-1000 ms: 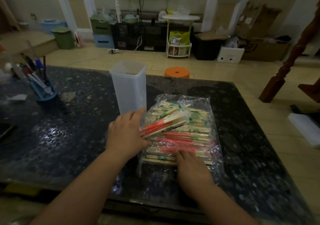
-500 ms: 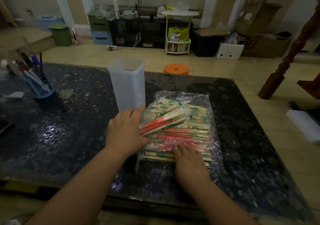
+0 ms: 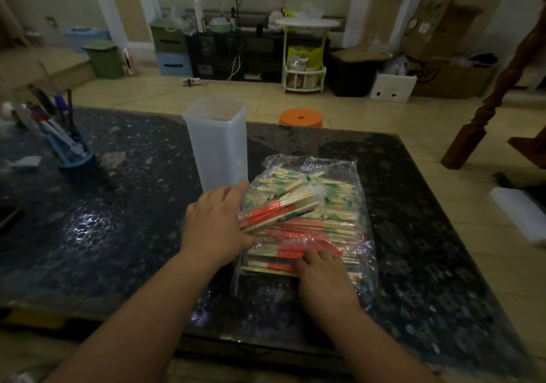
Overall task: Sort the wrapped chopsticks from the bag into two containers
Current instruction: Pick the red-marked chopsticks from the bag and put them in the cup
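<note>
Room: dim lounge, pale tiled floor, orange stool (image 3: 300, 118) just past the table's far edge.
Table (image 3: 118, 220): dark speckled top, glossy, throws back glare.
Bag (image 3: 348, 170): clear crinkly plastic, lying flat right of centre, mouth apparently on the left side.
Chopsticks (image 3: 325, 223): thin pale wooden pairs in film sleeves, some red-orange at the end, some with green print. Nearly all are in the bag.
Bundle (image 3: 277, 210): red-ended, tilted up over the heap, ends meeting the left hand.
Left hand (image 3: 215, 223): fingers fairly straight against the bag's left edge. Thumb is hidden, so can't tell if it pinches the bundle. Probably there to draw it out.
Right hand (image 3: 322, 276): fingers lightly bent, tips pressing on the bag's near part, clasping nothing. Likely pinning the slippery plastic.
Container (image 3: 217, 146): tall, squarish, frosted white tub, upright, no lid, just behind the left hand for a short drop. Looks empty. Only one in sight.
Pen holder (image 3: 74, 152): blue, far left, holding markers.
</note>
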Demonstrator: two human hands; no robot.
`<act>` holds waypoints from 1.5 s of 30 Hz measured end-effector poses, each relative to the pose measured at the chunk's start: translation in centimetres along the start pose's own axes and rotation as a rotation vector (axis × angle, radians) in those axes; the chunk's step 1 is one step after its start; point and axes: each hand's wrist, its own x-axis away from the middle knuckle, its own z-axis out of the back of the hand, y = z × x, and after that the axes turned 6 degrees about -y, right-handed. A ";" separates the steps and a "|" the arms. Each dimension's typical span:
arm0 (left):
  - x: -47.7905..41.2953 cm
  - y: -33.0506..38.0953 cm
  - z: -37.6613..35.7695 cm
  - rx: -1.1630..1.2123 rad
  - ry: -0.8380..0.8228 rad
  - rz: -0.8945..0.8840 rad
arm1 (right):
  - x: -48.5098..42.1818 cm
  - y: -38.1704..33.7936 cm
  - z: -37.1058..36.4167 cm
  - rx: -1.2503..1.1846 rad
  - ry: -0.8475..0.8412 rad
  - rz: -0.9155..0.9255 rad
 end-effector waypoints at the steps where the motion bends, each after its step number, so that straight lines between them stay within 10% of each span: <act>1: 0.0 0.0 0.0 -0.002 -0.002 -0.001 | 0.0 -0.1 0.0 -0.004 0.017 -0.020; 28: -0.1 -0.3 0.0 -0.018 -0.003 -0.002 | 1.2 -1.6 3.6 0.096 -0.014 0.115; 42: 0.0 -0.4 0.7 0.032 -0.011 0.013 | 4.1 -0.9 12.5 -0.017 0.632 0.214; 45: 0.3 0.1 0.5 0.024 -0.003 0.004 | 4.3 -0.7 12.8 -0.542 0.602 0.060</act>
